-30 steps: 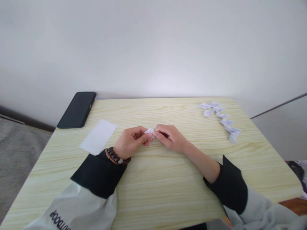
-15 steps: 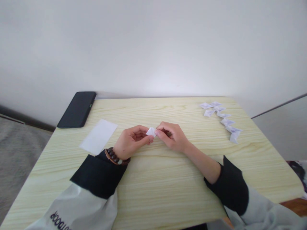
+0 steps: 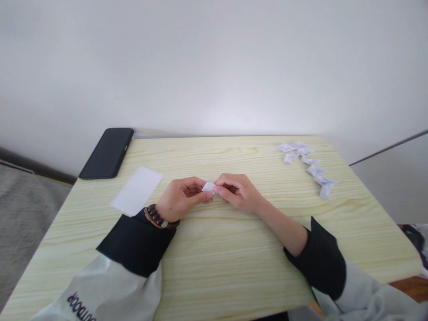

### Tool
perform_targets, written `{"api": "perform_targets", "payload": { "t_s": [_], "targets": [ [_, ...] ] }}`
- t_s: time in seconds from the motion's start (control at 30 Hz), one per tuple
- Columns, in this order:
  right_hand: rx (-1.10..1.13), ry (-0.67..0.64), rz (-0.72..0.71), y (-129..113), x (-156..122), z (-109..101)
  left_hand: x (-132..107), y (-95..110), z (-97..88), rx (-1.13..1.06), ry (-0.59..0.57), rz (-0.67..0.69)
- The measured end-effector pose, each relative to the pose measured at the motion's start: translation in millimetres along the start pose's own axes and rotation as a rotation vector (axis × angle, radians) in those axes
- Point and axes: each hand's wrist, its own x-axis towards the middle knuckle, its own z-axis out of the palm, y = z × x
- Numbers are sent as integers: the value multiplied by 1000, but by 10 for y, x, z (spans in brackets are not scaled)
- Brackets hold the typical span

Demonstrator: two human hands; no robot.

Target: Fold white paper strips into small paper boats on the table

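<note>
A small piece of folded white paper (image 3: 208, 187) is held between my two hands above the middle of the table. My left hand (image 3: 182, 196) pinches its left side between thumb and fingers. On the other side, my right hand (image 3: 239, 192) grips the paper's right edge with thumb and forefinger. The fingertips hide part of the folds. Flat on the table by my left wrist lies a sheet of white paper (image 3: 137, 191). Several small folded paper pieces (image 3: 316, 170) lie in a loose, bent row at the right.
A black phone (image 3: 107, 153) rests at the table's back left corner. The pale wood-grain table (image 3: 220, 267) meets a white wall (image 3: 214, 67) at its far edge. Grey fabric (image 3: 30, 218) shows beyond the left side.
The folded paper has tipped flatter and sits slightly lower. My right hand has lowered a little; both hands still hold the paper.
</note>
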Motion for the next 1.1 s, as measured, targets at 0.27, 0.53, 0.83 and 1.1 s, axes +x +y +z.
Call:
{"api": "perform_targets", "payload": {
  "t_s": [0.27,0.53,0.83,1.1],
  "targets": [
    [-98,49,-59,21,-12,23,19,16,33,38,142,110],
    [-153,49,-60,42,-19,34,7,15,36,132,164,87],
    [-178,-13,-50,30,-17,32,5,-26,26,248,134,122],
    [-253,-69,-70,56,-24,34,-15,-11,22,339,82,117]
  ]
}}
